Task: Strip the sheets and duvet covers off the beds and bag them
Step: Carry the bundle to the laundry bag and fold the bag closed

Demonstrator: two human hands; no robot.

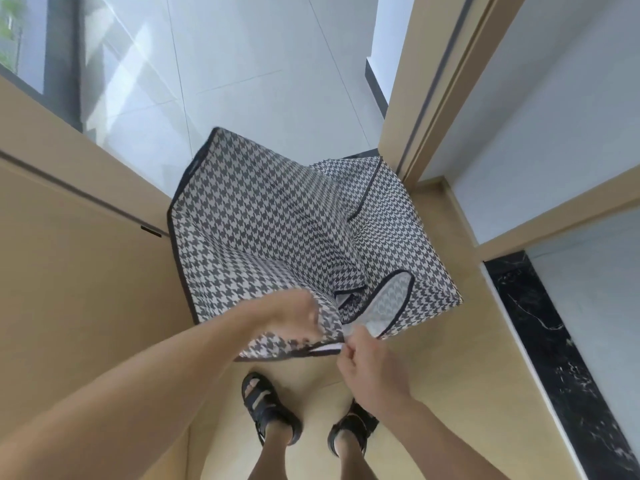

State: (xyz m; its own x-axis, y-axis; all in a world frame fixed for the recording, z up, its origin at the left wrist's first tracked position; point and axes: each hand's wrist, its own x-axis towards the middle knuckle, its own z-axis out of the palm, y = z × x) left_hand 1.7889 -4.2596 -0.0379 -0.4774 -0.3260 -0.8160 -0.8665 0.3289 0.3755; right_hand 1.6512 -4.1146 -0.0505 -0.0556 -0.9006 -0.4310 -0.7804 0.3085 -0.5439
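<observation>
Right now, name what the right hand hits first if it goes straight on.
The near rim of the houndstooth bag, which the right hand pinches; beyond it, probably the left hand, though depth is unclear.

Tan wooden door post (433, 81) rises at upper right, a dark groove running along it. Left of post: glossy white floor tiles (259, 64), daylight reflected in pale streaks. Dark skirting (375, 88) just beside post. Far left of post: window (20, 39), dark frame, green foliage outside. Below post: light wood flooring (450, 375). Lower right of post: black marble strip (554, 358), white-veined.
</observation>
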